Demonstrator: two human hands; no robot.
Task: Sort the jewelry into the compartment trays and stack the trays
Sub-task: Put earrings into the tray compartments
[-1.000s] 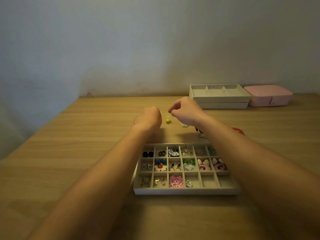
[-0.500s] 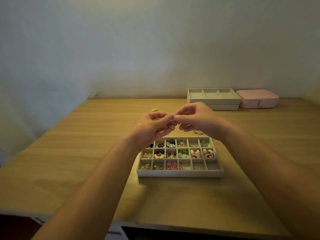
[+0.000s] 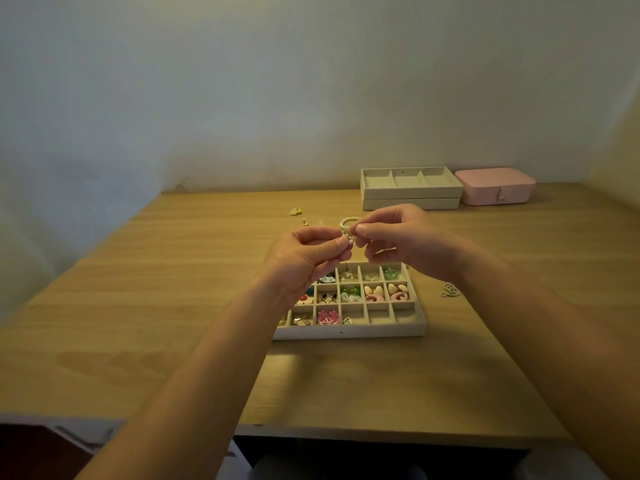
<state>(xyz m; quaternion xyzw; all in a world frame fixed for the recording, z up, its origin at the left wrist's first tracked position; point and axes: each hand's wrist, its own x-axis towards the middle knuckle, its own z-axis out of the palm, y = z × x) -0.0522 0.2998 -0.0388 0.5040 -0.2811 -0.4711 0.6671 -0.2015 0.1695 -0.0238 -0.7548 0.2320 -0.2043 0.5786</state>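
Observation:
A small white pearl piece [image 3: 346, 227] hangs in the air above the table, pinched from the left by my left hand [image 3: 304, 258] and from the right by my right hand [image 3: 398, 240]. Below both hands lies a grey compartment tray [image 3: 349, 330] with many small cells, most holding earrings and charms; two cells at its front right hold nothing. My left hand and forearm hide the tray's left part. Two more grey trays [image 3: 410, 192] sit stacked at the back, the top one with three bare sections.
A pink closed jewelry box [image 3: 495, 187] stands right of the stacked trays. Loose pieces lie on the wooden table: a yellow-white one [image 3: 295, 212] and a small gold one [image 3: 304, 222] behind my hands, a silver chain [image 3: 450, 291] right of the tray.
Both hands drew back from the far loose pieces and rose over the tray, bringing the pearl piece up between their fingertips. The view has pulled back and tilted down.

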